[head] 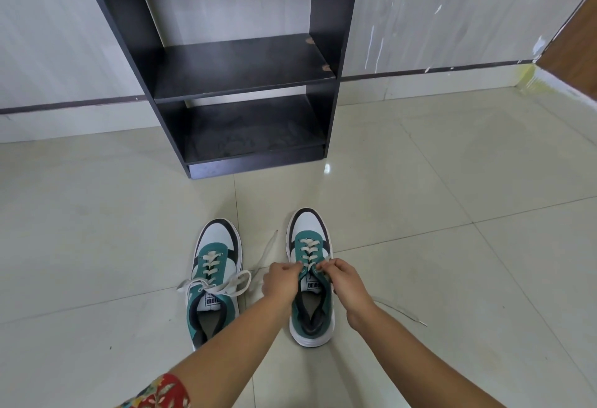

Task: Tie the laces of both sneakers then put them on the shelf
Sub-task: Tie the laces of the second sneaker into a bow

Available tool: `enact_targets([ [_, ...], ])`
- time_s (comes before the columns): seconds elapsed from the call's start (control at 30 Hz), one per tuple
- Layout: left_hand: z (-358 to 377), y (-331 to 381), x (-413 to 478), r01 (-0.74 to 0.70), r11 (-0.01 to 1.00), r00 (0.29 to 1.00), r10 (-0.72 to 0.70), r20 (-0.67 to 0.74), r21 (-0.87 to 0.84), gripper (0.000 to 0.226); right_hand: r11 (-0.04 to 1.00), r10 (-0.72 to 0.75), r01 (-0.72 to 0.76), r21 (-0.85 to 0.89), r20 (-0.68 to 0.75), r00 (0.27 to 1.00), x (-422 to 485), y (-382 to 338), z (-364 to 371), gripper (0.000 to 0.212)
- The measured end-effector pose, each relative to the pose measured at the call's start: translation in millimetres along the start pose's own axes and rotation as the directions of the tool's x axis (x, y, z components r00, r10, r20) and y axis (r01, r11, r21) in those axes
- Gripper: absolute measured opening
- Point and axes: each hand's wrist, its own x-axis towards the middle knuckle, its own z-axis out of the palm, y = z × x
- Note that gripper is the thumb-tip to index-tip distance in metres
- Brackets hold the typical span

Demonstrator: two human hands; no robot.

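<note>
Two green, white and black sneakers stand side by side on the tiled floor, toes pointing toward the shelf. The left sneaker (214,281) has its white laces looped loosely across the tongue. Over the right sneaker (309,246), my left hand (281,280) and my right hand (341,277) each pinch a lace at the top eyelets. One loose lace end (268,251) trails on the floor between the shoes. Another lace end (400,310) runs out to the right. The dark shelf unit (239,68) stands ahead against the wall, its boards bare.
Glossy cream floor tiles (452,214) spread around the sneakers. A brown wooden door (578,42) shows at the far right. A floral red sleeve (158,393) covers my left upper arm.
</note>
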Motion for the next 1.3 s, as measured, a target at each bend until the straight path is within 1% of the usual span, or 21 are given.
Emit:
enact_targets([
  [0.03,1,3,0,-0.027,1.0,1.0,0.027,0.0,-0.014,0.034,1.0,-0.003,0.003,-0.008,0.004,1.0,0,-1,0,0.014],
  [0.07,-3,15,-17,-0.026,0.999,1.0,0.026,0.004,-0.028,0.03,1.0,-0.007,0.007,-0.015,0.01,1.0,-1,-3,0,0.014],
  [0.13,-10,50,-65,-0.033,0.997,0.998,0.037,0.054,-0.071,0.034,0.999,-0.026,0.027,-0.019,0.029,0.999,-3,-8,-1,0.017],
  [0.2,-15,69,-84,-0.072,0.993,0.989,0.082,0.123,-0.09,0.017,0.998,-0.064,0.064,-0.01,0.045,0.997,-4,-15,-4,0.021],
  [0.3,-26,96,-115,-0.123,0.989,0.964,0.14,0.227,-0.086,0.018,0.99,-0.136,0.138,-0.019,0.067,0.988,-4,-31,-7,0.026],
  [0.33,-25,90,-103,-0.135,0.987,0.956,0.154,0.252,-0.089,0.018,0.987,-0.155,0.157,-0.022,0.071,0.985,-4,-35,-9,0.027],
  [0.4,-26,88,-99,-0.073,0.993,0.951,0.099,0.292,-0.098,0.013,0.984,-0.175,0.175,-0.008,0.069,0.982,-5,-42,-10,0.027],
  [0.53,-28,88,-98,0.018,0.983,0.943,0.044,0.331,-0.184,0.018,0.981,-0.192,0.19,0.03,0.068,0.979,-5,-45,-12,0.026],
  [0.57,-26,86,-96,-0.007,0.986,0.95,0.059,0.308,-0.168,0.014,0.982,-0.186,0.183,0.05,0.065,0.98,-5,-44,-13,0.026],
  [0.63,-21,76,-88,-0.148,0.989,0.972,0.14,0.189,0.027,0.011,0.983,-0.157,0.15,0.107,0.056,0.986,-4,-39,-15,0.025],
  [0.7,-15,61,-79,-0.263,0.909,0.964,0.233,0.127,0.324,0.025,0.983,-0.122,0.115,0.14,0.036,0.992,-3,-34,-17,0.025],
  [0.73,-13,56,-78,-0.308,0.846,0.951,0.283,0.122,0.435,0.024,0.986,-0.111,0.107,0.127,0.022,0.994,-3,-31,-17,0.026],
  [0.8,-8,49,-79,-0.397,0.725,0.911,0.385,0.147,0.563,0.013,0.994,-0.099,0.099,0.047,-0.006,0.995,1,-23,-18,0.027],
  [0.87,-6,46,-78,-0.457,0.668,0.871,0.469,0.144,0.588,0.012,0.996,-0.078,0.077,-0.037,-0.015,0.997,5,-13,-19,0.027],
  [0.9,-7,46,-78,-0.468,0.717,0.869,0.48,0.121,0.517,0.014,0.996,-0.068,0.068,-0.054,-0.012,0.998,6,-9,-19,0.027],
  [0.97,-10,51,-83,-0.429,0.882,0.903,0.413,0.121,0.196,0.019,0.996,-0.061,0.061,-0.067,-0.004,0.998,7,-5,-20,0.026],
  [1.03,-16,57,-89,-0.392,0.919,0.904,0.394,0.168,-0.048,0.025,0.994,-0.069,0.069,-0.082,0.003,0.998,7,-5,-17,0.024],
  [1.1,-20,61,-94,-0.455,0.883,0.863,0.469,0.186,-0.115,0.028,0.99,-0.087,0.086,-0.108,0.002,0.996,6,-6,-15,0.023],
  [1.17,-24,66,-99,-0.588,0.805,0.781,0.59,0.203,-0.078,0.029,0.98,-0.137,0.136,-0.148,0.006,0.991,6,-9,-15,0.022],
  [1.23,-29,72,-99,-0.74,0.673,0.65,0.719,0.246,-0.01,0.029,0.952,-0.216,0.221,-0.21,0.048,0.975,3,-21,-19,0.021],
  [1.3,-35,85,-101,-0.833,0.553,0.521,0.786,0.333,0.001,0.028,0.908,-0.307,0.331,-0.256,0.131,0.943,-2,-41,-25,0.021],
])
